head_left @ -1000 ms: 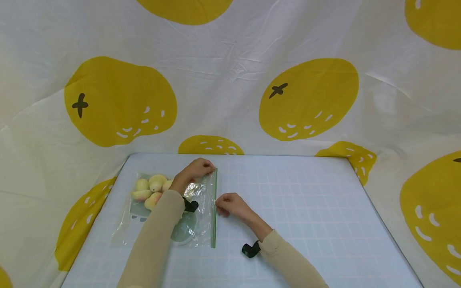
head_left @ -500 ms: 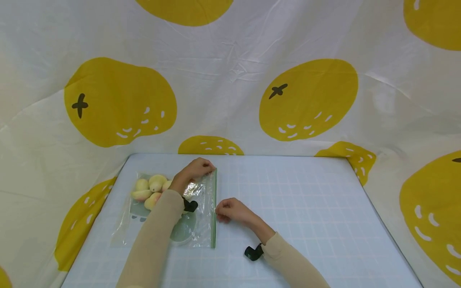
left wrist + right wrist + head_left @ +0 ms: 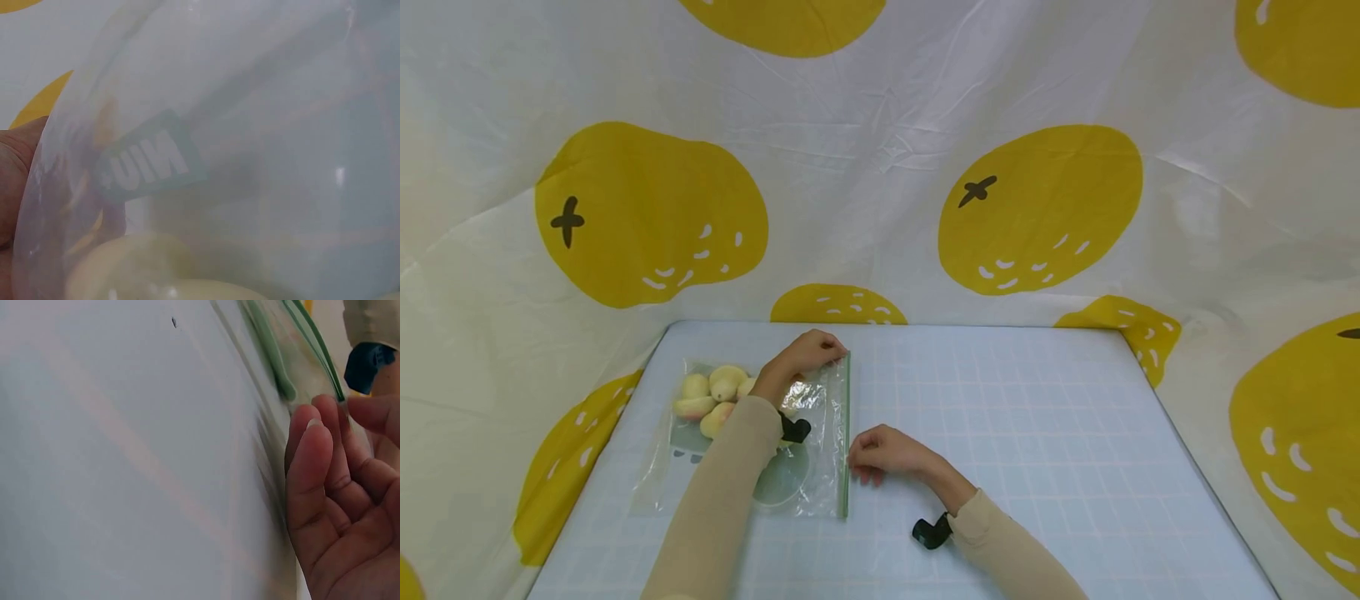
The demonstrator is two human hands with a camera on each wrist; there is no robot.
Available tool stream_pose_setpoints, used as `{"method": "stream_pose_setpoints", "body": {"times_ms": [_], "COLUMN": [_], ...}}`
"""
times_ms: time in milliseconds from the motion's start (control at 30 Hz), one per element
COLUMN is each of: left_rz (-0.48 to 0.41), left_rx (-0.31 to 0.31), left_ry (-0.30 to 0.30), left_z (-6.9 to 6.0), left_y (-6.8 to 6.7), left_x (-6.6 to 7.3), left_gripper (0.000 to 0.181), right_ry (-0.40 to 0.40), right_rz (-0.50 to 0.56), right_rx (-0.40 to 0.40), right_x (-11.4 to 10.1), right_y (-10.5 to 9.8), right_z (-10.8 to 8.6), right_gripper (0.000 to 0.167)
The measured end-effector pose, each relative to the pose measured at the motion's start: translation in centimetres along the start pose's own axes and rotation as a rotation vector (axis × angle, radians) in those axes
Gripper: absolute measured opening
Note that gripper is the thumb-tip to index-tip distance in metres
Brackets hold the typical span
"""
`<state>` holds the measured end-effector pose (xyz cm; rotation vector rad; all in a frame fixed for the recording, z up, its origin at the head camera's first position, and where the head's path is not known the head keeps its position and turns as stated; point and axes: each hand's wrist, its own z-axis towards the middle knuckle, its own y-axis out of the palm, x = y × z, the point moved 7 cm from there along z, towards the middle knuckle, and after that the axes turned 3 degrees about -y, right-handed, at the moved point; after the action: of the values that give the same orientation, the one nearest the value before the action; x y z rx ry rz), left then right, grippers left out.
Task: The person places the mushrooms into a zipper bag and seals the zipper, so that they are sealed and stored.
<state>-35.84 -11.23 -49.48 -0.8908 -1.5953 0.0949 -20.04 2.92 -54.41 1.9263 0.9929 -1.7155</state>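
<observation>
A clear zip bag (image 3: 826, 479) lies flat on the left of the table, its green zip strip (image 3: 845, 417) running along the right edge. Several pale yellow fruits with a pink blush (image 3: 727, 382) are inside. My left hand (image 3: 808, 352) pinches the strip's far end. Lower down the strip, my right hand (image 3: 889, 450) holds it between thumb and finger; the right wrist view shows the green zip (image 3: 320, 349) running into that pinch. In the left wrist view, a green label (image 3: 150, 159) shows hazily through the plastic, above a fruit (image 3: 125, 265). The left fingertips are hidden there.
The bag lies on a pale checked tablecloth (image 3: 1037, 450). A white curtain with large yellow fruit prints (image 3: 880, 217) hangs behind and at both sides. Black wrist cameras (image 3: 932, 531) sit under both sleeves. The left forearm crosses over the bag.
My right hand has slid along the green zip strip toward the near side, away from the left hand. The left hand and the bag have stayed in place.
</observation>
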Motion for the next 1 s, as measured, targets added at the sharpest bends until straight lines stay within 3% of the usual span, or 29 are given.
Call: {"method": "stream_pose_setpoints", "body": {"times_ms": [467, 1000], "left_rz": [-0.001, 0.039], "left_rx": [0.009, 0.030], "left_ry": [-0.009, -0.039], "left_z": [0.1, 0.1], "left_y": [0.0, -0.2], "left_x": [-0.1, -0.1], "left_gripper": [0.021, 0.022], "right_ry": [0.048, 0.089], "right_rz": [0.025, 0.072], "right_rx": [-0.208, -0.228], "right_x": [0.1, 0.8], "right_y": [2.1, 3.2], "right_z": [-1.3, -2.3], "right_gripper": [0.019, 0.020]}}
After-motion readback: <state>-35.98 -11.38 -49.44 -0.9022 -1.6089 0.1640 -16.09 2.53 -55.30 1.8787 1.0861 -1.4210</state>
